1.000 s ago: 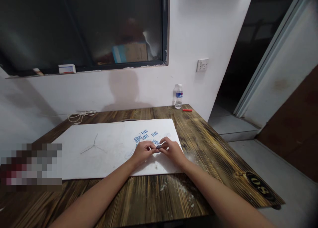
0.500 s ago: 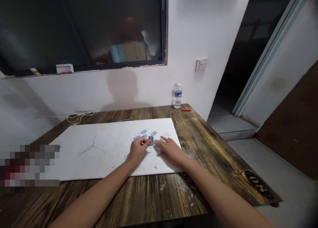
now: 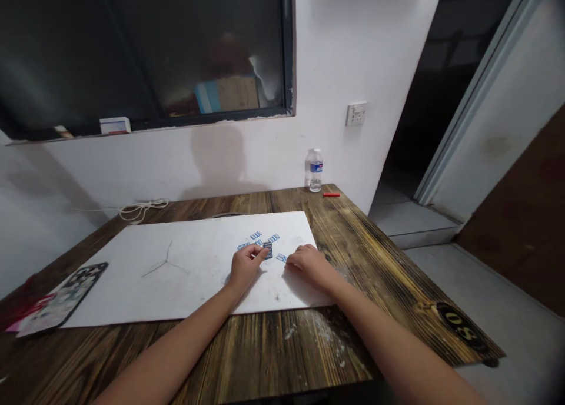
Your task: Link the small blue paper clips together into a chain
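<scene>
My left hand [image 3: 246, 267] is closed in a pinch on a small dark rectangular piece [image 3: 268, 250], held upright just above the white board [image 3: 207, 287]. My right hand [image 3: 311, 266] is closed, its fingers bent together at the right end of a small blue-and-white piece [image 3: 281, 257], with the fingertips partly hidden. Behind the hands, several similar pieces are scattered on the board, among them one blue-and-white piece [image 3: 256, 235] and another blue-edged piece [image 3: 274, 238]. They are too small to name the kind.
Thin dark strands [image 3: 166, 261] lie on the board's left half. A patterned dark-edged sheet or tray [image 3: 73, 296] rests at the left. Toward the back of the wooden table [image 3: 265, 358] are a white cable [image 3: 143, 208], a water bottle [image 3: 315, 172] and a red stick-like item [image 3: 331, 195].
My right hand's fingers have drawn in from spread to bent together, and a blue-and-white piece now shows at their tips, apart from the left hand. The left hand keeps its pinch.
</scene>
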### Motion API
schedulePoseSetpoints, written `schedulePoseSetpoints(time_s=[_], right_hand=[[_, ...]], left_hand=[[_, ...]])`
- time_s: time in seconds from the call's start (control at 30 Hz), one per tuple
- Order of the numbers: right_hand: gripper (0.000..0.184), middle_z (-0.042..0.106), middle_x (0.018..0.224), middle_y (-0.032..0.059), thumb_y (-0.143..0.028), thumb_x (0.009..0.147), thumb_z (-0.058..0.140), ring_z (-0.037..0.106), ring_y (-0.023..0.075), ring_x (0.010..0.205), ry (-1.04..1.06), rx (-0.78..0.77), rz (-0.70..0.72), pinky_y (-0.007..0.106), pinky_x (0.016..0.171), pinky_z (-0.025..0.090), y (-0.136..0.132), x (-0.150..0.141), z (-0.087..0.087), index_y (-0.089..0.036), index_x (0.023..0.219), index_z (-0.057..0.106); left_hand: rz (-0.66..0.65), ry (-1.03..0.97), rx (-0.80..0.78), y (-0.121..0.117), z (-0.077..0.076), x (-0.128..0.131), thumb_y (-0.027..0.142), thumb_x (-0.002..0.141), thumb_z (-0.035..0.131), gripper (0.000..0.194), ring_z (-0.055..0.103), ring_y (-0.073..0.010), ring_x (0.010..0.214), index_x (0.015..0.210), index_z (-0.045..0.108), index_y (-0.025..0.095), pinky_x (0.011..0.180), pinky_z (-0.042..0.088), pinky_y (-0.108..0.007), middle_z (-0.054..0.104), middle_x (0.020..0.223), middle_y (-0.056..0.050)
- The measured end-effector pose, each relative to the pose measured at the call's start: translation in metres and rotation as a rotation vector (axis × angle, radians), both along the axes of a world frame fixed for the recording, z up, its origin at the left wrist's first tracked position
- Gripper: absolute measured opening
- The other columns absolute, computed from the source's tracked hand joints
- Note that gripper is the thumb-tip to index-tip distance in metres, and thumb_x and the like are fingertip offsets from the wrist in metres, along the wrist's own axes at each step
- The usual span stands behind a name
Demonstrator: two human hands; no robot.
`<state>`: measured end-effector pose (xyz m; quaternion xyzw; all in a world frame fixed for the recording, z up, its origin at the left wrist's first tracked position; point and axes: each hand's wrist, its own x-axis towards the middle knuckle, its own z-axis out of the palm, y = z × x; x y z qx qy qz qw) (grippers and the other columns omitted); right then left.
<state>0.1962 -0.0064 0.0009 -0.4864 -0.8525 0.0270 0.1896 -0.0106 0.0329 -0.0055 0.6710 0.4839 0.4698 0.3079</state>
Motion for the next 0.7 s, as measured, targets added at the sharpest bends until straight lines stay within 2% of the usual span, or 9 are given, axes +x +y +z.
schedulePoseSetpoints(time_s=[0.13, 0.23, 0.33, 0.53, 0.7], right_hand=[[0.018, 0.070, 0.080, 0.0057, -0.030, 0.090, 0.056, 0.060, 0.0187, 0.082, 0.051, 0.017, -0.030, 0.029, 0.076, 0.038, 0.000, 0.000, -0.005, -0.019, 0.087, 0.070], [0.015, 0.069, 0.089, 0.0062, -0.026, 0.090, 0.056, 0.057, 0.0198, 0.090, 0.069, 0.052, -0.053, 0.030, 0.078, 0.038, 0.000, -0.002, -0.007, -0.020, 0.096, 0.069], [0.016, 0.067, 0.098, 0.0078, -0.024, 0.089, 0.057, 0.055, 0.0215, 0.097, 0.031, 0.067, -0.083, 0.031, 0.081, 0.039, 0.001, -0.007, -0.010, -0.019, 0.100, 0.068], [0.021, 0.065, 0.098, 0.0097, -0.024, 0.092, 0.052, 0.054, 0.0228, 0.096, -0.043, 0.039, -0.097, 0.032, 0.081, 0.039, 0.006, -0.015, -0.016, -0.019, 0.107, 0.066], [0.024, 0.066, 0.099, 0.0099, -0.019, 0.091, 0.052, 0.056, 0.0224, 0.095, -0.087, 0.002, -0.082, 0.031, 0.081, 0.039, 0.008, -0.020, -0.013, -0.018, 0.112, 0.064]], left_hand=[[-0.002, 0.001, 0.002, 0.000, 0.000, -0.001, 0.042, 0.074, 0.066, 0.026, 0.055, -0.0137, 0.059, 0.066, 0.065, 0.018, 0.057, 0.041, -0.024, 0.065, 0.065, 0.000], [-0.005, 0.010, 0.018, 0.000, 0.000, -0.001, 0.041, 0.075, 0.066, 0.026, 0.055, -0.0139, 0.060, 0.065, 0.065, 0.018, 0.058, 0.041, -0.024, 0.065, 0.066, 0.000], [-0.003, 0.008, 0.020, -0.001, 0.000, 0.000, 0.042, 0.075, 0.066, 0.026, 0.055, -0.0140, 0.060, 0.064, 0.064, 0.018, 0.058, 0.041, -0.024, 0.065, 0.065, 0.000], [-0.007, 0.005, 0.008, -0.001, -0.001, 0.000, 0.042, 0.075, 0.066, 0.026, 0.056, -0.0141, 0.061, 0.065, 0.064, 0.017, 0.059, 0.041, -0.024, 0.065, 0.065, 0.000], [-0.003, 0.010, 0.015, 0.000, -0.001, 0.000, 0.041, 0.075, 0.066, 0.027, 0.055, -0.0132, 0.061, 0.064, 0.063, 0.017, 0.058, 0.041, -0.024, 0.064, 0.064, 0.001]])
